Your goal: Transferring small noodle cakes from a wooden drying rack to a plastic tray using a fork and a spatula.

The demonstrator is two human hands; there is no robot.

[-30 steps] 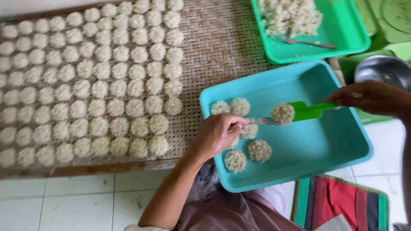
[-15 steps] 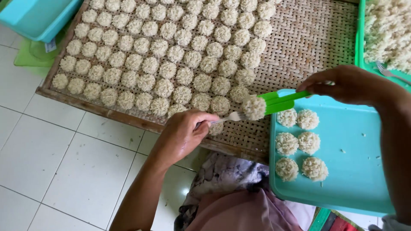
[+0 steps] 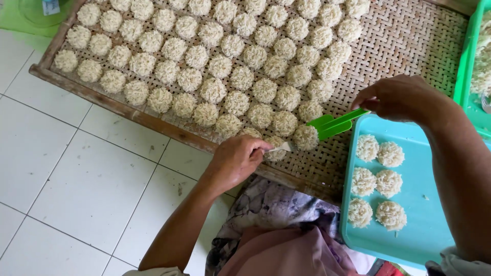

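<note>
Nearest, the left hand (image 3: 236, 161) sits over the woven tray's (image 3: 409, 41) near edge, its fingers closed around a small metal fork (image 3: 280, 148) whose tip touches the noodle clump (image 3: 306, 137). That clump rests on the end of the green tongs (image 3: 335, 124), which the right hand (image 3: 399, 97) pinches shut by their handle, just above the near edge of the tray and at the open end of the closest row.

To do this well, I judge the fork should push the clump off level and slowly, so it lands round side up, just beside its neighbour in the row (image 3: 284, 122) without touching or crushing it. The tongs want holding low and steady; a tilt would let the loose strands fall apart.

Right of the hands, the blue bin (image 3: 434, 235) holds six more clumps near its left wall.

Farther off, rows of clumps (image 3: 204, 56) fill the tray to its far edge.

Much is cut off: the tray's far corners, the green bin (image 3: 463, 66) at the right, the blue bin's right side. The fork's tines hide against the clump, and the right fingertips are behind the hand.
</note>
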